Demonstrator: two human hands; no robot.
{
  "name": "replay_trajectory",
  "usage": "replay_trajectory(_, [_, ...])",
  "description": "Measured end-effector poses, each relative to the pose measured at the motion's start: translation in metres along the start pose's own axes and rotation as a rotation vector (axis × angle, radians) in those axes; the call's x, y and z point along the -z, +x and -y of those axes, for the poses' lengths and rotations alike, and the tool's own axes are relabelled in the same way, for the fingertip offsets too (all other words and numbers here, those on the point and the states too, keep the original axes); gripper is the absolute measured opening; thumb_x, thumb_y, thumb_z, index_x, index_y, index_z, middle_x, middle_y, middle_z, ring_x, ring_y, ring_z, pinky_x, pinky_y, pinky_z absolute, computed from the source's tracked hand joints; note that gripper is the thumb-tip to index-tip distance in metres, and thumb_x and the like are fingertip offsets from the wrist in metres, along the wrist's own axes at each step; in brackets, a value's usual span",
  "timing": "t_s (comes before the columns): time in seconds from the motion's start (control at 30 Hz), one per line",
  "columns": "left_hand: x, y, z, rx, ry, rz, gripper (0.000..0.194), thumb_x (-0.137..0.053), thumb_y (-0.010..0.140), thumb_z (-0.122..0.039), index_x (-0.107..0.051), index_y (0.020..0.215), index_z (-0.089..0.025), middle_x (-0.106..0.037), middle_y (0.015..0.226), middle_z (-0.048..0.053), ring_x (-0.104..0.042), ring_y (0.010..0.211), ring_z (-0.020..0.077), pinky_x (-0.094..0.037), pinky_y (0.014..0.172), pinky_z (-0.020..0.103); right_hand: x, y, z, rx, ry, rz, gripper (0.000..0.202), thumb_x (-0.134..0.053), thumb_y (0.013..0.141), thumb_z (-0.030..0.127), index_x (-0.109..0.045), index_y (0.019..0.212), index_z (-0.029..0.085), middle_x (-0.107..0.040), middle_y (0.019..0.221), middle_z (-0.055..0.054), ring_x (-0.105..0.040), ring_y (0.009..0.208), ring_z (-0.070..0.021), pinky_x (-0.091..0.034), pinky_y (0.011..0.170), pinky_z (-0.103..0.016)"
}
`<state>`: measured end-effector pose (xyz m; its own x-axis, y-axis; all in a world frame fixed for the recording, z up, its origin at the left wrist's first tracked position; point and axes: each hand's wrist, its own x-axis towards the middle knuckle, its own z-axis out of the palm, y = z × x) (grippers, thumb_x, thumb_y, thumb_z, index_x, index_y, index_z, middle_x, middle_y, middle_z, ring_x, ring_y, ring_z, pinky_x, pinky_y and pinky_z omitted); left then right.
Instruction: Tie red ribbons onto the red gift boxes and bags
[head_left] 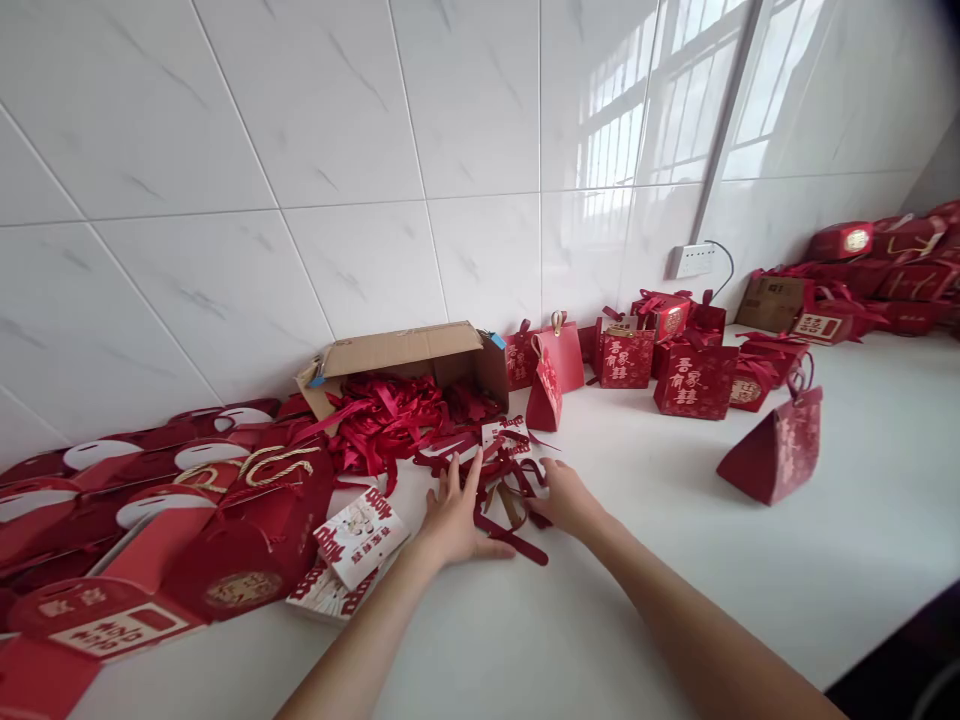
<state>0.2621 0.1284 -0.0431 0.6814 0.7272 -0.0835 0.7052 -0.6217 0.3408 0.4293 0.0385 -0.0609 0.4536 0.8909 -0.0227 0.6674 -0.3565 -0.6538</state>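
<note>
Strips: the little heap of dark red and gold-brown strips [510, 490] is right between the two hands, just off the left fingertips and up against the right ones.
Left hand: this one [455, 520] is palm down with the fingers fanned out and the thumb poking sideways, near the loose strip ends.
Right hand: fingers curl into the heap on this one [566, 497]; can't tell if it's actually pinching a strip.
Hard to see: the strips overlap so much you can't count them, and the right fingertips get kinda lost in there. Forearms run out of frame at the bottom.
Printed cards: white and red ones [361, 537], flat and squared off, stacked crooked just left of the left hand.
Carton: plain brown cardboard [405, 350] beyond the left hand, with shiny, tangled red ribbons [386, 415] spilling out.
Farther left: rounded red paper boxes [247, 585], some with twisted gold cord.
Off right: wedge-shaped red bag [776, 455] on the smooth white counter [525, 650].
</note>
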Motion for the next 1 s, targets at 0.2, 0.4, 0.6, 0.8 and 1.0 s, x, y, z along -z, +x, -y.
replay_trajectory(0.2, [-0.022,0.015,-0.002,-0.041,-0.046,-0.138,0.12,-0.078,0.058,-0.054,-0.008,0.152,-0.028,-0.008,0.159,0.018,-0.013,0.145,0.0407,-0.011,0.112,0.061,-0.012,0.008,-0.004,0.15,0.16,-0.008,0.044,-0.047,0.078,0.012,-0.063,0.117,0.022,-0.07,0.091,0.0,-0.065,0.069,-0.013,-0.052,0.066,-0.023])
replay_trajectory(0.4, [-0.031,0.014,0.004,-0.063,-0.083,-0.218,0.113,-0.074,0.061,-0.061,-0.015,0.152,-0.028,-0.002,0.16,0.014,0.006,0.144,0.0451,-0.013,0.112,0.061,0.001,0.037,-0.002,0.02,0.082,-0.328,0.041,-0.029,0.092,0.015,-0.059,0.12,0.014,-0.058,0.123,-0.013,-0.055,0.115,-0.0212,-0.044,0.098,-0.033])
replay_trajectory(0.6, [-0.03,0.011,0.006,-0.115,-0.093,-0.253,0.112,-0.079,0.057,-0.056,-0.024,0.15,-0.029,-0.005,0.161,0.012,0.006,0.145,0.0435,-0.013,0.112,0.062,0.017,0.095,0.02,-0.156,-0.051,-0.223,0.024,-0.054,0.093,0.03,-0.061,0.111,0.016,-0.061,0.118,-0.01,-0.059,0.107,-0.0219,-0.049,0.092,-0.042])
replay_trajectory(0.8, [-0.036,0.016,0.013,-0.186,-0.144,-0.206,0.108,-0.077,0.059,-0.057,-0.025,0.15,-0.03,-0.007,0.16,0.014,-0.004,0.146,0.0402,-0.016,0.114,0.057,0.001,0.128,0.018,-0.232,-0.069,-0.108,0.03,-0.057,0.092,0.034,-0.058,0.117,0.016,-0.061,0.117,-0.008,-0.062,0.099,-0.0196,-0.054,0.085,-0.04])
replay_trajectory(1.0, [-0.034,0.018,0.015,-0.169,-0.154,-0.159,0.11,-0.076,0.057,-0.063,-0.026,0.15,-0.031,-0.006,0.16,0.014,-0.003,0.147,0.0383,-0.013,0.115,0.057,0.025,0.124,0.026,-0.027,-0.004,-0.174,0.021,-0.06,0.089,0.035,-0.065,0.093,0.015,-0.068,0.088,-0.003,-0.064,0.079,-0.0148,-0.052,0.073,-0.031])
